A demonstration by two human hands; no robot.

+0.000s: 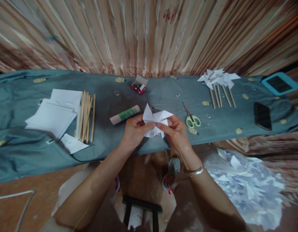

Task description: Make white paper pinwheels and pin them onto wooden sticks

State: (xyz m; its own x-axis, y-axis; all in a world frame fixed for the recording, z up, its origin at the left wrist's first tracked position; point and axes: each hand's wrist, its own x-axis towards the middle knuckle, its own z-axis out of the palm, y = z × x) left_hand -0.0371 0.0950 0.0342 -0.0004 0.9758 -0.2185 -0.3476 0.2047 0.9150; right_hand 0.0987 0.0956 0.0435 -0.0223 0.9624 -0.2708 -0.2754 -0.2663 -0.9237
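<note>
Head view: left hand [134,131] and right hand [177,131] both pinch a white paper pinwheel [148,115], thumbs nearly meeting at its centre, fingers around the back. It's held over the front edge of the green tablecloth [163,91], blades folded inward. Glue stick [125,115] lies just left of the left hand; scissors [193,121] (green handles, blades pointing away) sit right of the right hand. Small open red box [138,87] with metal bits is farther back. Far left: paper sheets [53,119], wooden sticks [84,116] beside them. Right: pinwheels on sticks [220,79], then phone [262,116].
</note>
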